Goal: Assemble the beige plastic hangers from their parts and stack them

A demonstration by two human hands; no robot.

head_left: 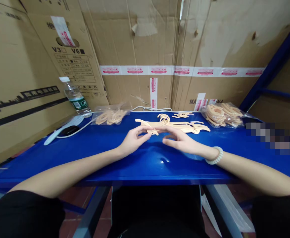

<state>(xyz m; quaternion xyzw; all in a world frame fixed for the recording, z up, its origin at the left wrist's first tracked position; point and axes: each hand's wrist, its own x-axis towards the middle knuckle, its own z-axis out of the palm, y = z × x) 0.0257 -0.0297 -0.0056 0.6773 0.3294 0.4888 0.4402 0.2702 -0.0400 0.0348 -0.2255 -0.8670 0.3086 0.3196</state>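
My left hand [133, 141] pinches a small pale wooden piece [153, 132] between thumb and fingers, low over the blue table. From the right, my right hand [178, 138] reaches in with its fingers stretched to the same piece and its thumb held apart. Its fingertips seem to touch the piece. A thin pale strip [140, 122] sticks out behind my left fingers; whether it joins the held piece I cannot tell. Just beyond my hands lie several long flat wooden pieces [184, 127] and a few curved, hook-like pieces [163, 118].
Small wooden parts [183, 115] lie farther back on the blue table [145, 165]. Clear bags of wooden pieces stand left [111, 116] and right [221, 115]. At left are a water bottle [77, 99], a pale-blue handled item [64, 129] and a black object [70, 131]. Cardboard [140, 39] walls the back.
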